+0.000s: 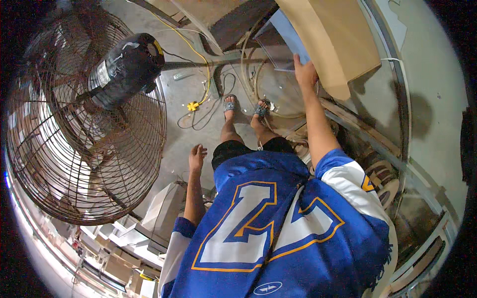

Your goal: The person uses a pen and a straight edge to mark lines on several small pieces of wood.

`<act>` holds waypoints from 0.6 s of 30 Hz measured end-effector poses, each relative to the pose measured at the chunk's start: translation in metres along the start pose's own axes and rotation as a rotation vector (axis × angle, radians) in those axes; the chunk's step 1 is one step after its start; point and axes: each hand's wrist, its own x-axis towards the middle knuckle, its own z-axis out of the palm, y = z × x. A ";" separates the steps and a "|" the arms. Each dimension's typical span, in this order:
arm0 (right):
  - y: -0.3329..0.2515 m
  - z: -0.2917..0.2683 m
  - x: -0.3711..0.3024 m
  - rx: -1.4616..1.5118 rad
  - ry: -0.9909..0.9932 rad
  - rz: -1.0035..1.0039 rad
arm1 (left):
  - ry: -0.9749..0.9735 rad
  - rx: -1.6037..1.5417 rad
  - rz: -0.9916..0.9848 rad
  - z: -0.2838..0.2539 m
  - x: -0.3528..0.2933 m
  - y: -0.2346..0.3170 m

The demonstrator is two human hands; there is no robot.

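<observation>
A worker in a blue-and-white jersey (238,223) and black shorts (229,149) stands on a concrete floor (175,136), right arm stretched forward to a blue panel (287,34) beside a brown sheet of cardboard (338,42). The right hand (306,74) is at the panel's near lower edge, its thumb up against the blue face; the other fingers are partly hidden, and whether they pinch the panel cannot be told. The panel sits ahead and to the right, tilted, partly covered by the cardboard. The left hand (198,156) hangs by the worker's side, its fingers loosely bent and apart, between the shorts and a large wire-caged fan (124,72) at left. Near the worker's sandals (229,106), a yellow cord (204,57) ends in a yellow connector (193,106) beside a looped dark cable (199,124). Boxes (119,265) crowd the lower left; a pale wall (437,54) rises at right.
</observation>
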 end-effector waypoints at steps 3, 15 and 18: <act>0.002 -0.005 0.015 0.121 -0.093 0.057 | -0.056 -0.063 0.153 0.037 0.018 0.040; -0.002 -0.013 -0.002 0.388 -0.236 0.191 | -0.474 -0.036 0.550 0.270 0.045 0.260; 0.009 0.001 0.003 0.383 -0.144 0.198 | -0.499 0.008 0.558 0.302 0.031 0.294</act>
